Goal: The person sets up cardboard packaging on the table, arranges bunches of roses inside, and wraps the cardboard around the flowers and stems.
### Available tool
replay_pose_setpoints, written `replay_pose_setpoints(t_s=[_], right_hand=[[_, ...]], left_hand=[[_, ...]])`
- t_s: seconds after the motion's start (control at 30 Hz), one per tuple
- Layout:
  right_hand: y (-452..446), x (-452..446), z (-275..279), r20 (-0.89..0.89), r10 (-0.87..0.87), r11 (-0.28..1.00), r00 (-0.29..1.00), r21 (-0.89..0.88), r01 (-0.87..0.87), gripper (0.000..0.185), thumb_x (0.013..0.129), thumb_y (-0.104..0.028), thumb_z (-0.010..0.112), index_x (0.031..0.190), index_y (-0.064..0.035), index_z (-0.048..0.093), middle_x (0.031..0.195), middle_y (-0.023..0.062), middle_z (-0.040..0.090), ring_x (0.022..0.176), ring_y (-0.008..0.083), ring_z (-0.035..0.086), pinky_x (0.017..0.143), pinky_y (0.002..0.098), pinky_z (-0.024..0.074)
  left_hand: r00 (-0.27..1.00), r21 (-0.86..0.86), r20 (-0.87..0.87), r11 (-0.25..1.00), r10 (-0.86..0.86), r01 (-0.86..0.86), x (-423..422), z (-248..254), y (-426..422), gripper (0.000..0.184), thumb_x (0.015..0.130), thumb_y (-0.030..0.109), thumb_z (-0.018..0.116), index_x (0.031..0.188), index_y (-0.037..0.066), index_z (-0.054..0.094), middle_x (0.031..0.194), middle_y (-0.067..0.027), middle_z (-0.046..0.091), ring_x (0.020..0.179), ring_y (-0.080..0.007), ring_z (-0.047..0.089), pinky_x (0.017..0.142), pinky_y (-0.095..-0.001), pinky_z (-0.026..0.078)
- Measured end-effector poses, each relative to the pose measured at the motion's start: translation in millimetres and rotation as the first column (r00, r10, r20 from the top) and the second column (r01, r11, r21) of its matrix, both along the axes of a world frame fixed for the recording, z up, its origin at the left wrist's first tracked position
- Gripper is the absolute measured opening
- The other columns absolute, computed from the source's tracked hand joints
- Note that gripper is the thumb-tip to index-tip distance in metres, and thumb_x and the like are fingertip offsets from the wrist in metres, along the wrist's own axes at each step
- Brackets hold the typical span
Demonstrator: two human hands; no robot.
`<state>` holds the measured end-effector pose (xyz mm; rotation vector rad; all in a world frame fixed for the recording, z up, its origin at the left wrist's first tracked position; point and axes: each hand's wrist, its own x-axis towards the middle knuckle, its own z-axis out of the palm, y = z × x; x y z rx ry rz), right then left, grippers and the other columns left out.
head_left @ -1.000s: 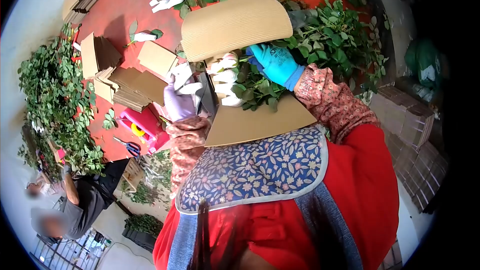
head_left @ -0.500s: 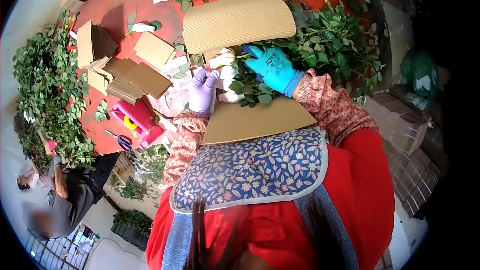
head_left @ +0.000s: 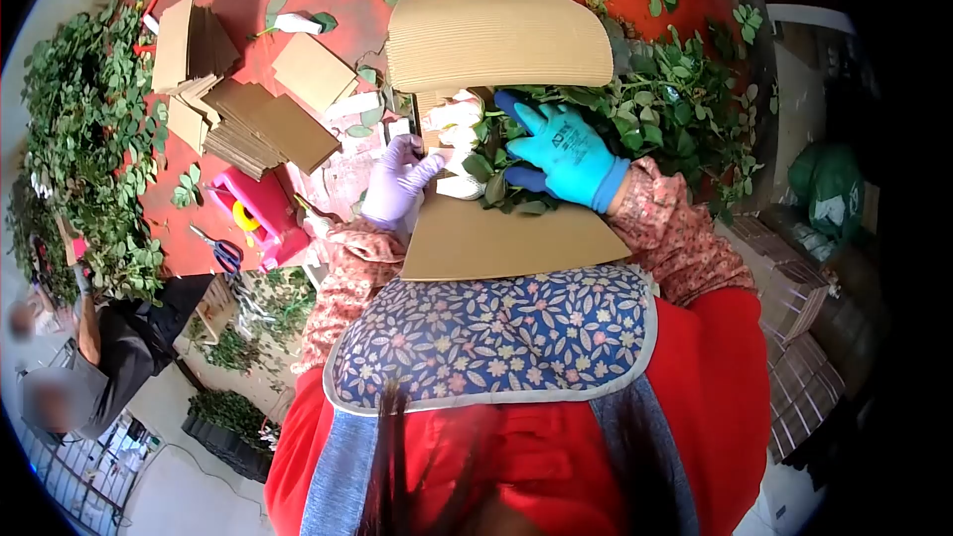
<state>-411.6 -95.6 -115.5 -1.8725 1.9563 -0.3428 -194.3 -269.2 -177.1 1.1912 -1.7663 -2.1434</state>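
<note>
Several pale roses, some in white sleeves, lie side by side on a brown cardboard sheet in front of me. A ridged cardboard flap stands behind them. My left hand, in a lilac glove, is at the left edge of the roses, thumb and fingers pinched near a white sleeve; what they hold is too small to make out. My right hand, in a turquoise and blue glove, rests over the green stems and leaves with its fingers spread.
Cardboard stacks, a pink holder with yellow tape and scissors are at left. Leafy stems lie right, more far left. A co-worker is at lower left. Bundled cardboard stands at lower right.
My left hand has come in from the left to the edge of the roses. The fingers of my right hand have spread over the stems. The whole view has shifted slightly.
</note>
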Motion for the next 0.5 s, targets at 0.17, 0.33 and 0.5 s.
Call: replay_pose_setpoints(t_s=[0.17, 0.33, 0.5], right_hand=[[-2, 10, -13, -0.222, 0.035, 0.988, 0.974, 0.154, -0.001, 0.012, 0.079, -0.021, 0.065, 0.087, -0.0122, 0.066, 0.147, 0.0178, 0.041, 0.107, 0.0342, 0.054, 0.085, 0.0489, 0.0449], [-2, 10, -15, -0.191, 0.004, 0.99, 0.982, 0.137, 0.023, 0.011, 0.076, -0.017, 0.065, 0.086, -0.0119, 0.065, 0.147, 0.0168, 0.041, 0.107, 0.0325, 0.054, 0.079, 0.0475, 0.0456], [1, 7, -18, -0.155, -0.038, 0.996, 0.987, 0.079, 0.051, 0.012, 0.076, -0.017, 0.065, 0.086, -0.0114, 0.063, 0.147, 0.0142, 0.042, 0.108, 0.0332, 0.054, 0.081, 0.048, 0.0453]], left_hand=[[0.998, 0.021, -0.058, 0.999, -0.036, 0.037, 3, -5, -6, 0.018, 0.087, 0.012, 0.074, 0.095, 0.004, 0.061, 0.077, 0.0042, 0.056, 0.071, -0.0043, 0.048, 0.065, -0.0193, 0.041], [0.996, 0.144, -0.085, 0.988, -0.036, 0.048, -4, 5, 7, 0.014, 0.089, 0.013, 0.072, 0.085, 0.003, 0.062, 0.072, 0.0055, 0.053, 0.066, -0.0041, 0.046, 0.06, -0.0199, 0.039], [0.989, -0.074, 0.067, 0.989, 0.134, -0.129, 27, 31, -18, 0.016, 0.092, 0.014, 0.068, 0.081, 0.004, 0.062, 0.068, 0.0049, 0.053, 0.062, -0.0045, 0.044, 0.056, -0.0215, 0.038]])
